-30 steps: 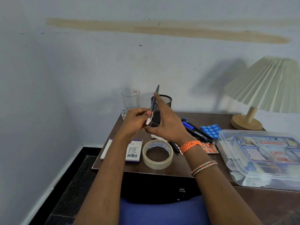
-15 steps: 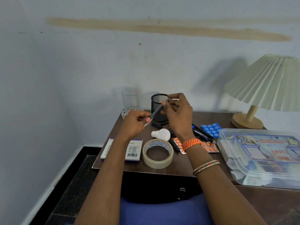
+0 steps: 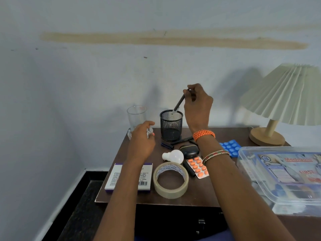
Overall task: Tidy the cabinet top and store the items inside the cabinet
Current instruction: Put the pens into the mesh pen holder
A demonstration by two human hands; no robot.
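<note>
My right hand (image 3: 198, 105) pinches the top of a dark pen (image 3: 179, 103), whose tip dips into the black mesh pen holder (image 3: 171, 125) at the back of the brown cabinet top (image 3: 173, 195). My left hand (image 3: 142, 136) hovers with relaxed fingers, holding nothing, just in front of a clear glass (image 3: 136, 117). On the top lie a white bulb (image 3: 174, 156), a roll of tape (image 3: 171, 180), a white box with a barcode (image 3: 128, 178), an orange pill strip (image 3: 198, 166), a blue pill strip (image 3: 230, 147), a black case (image 3: 189, 150) and dark pens (image 3: 180, 141).
A clear plastic first-aid box (image 3: 284, 178) fills the right front of the top. A lamp with a pleated shade (image 3: 284, 94) on a wooden base stands at the back right. A wall runs behind and to the left; dark floor lies below on the left.
My left hand has let go of the pen and dropped towards the glass. My right hand has lifted the pen upright and brought its tip down into the mesh holder.
</note>
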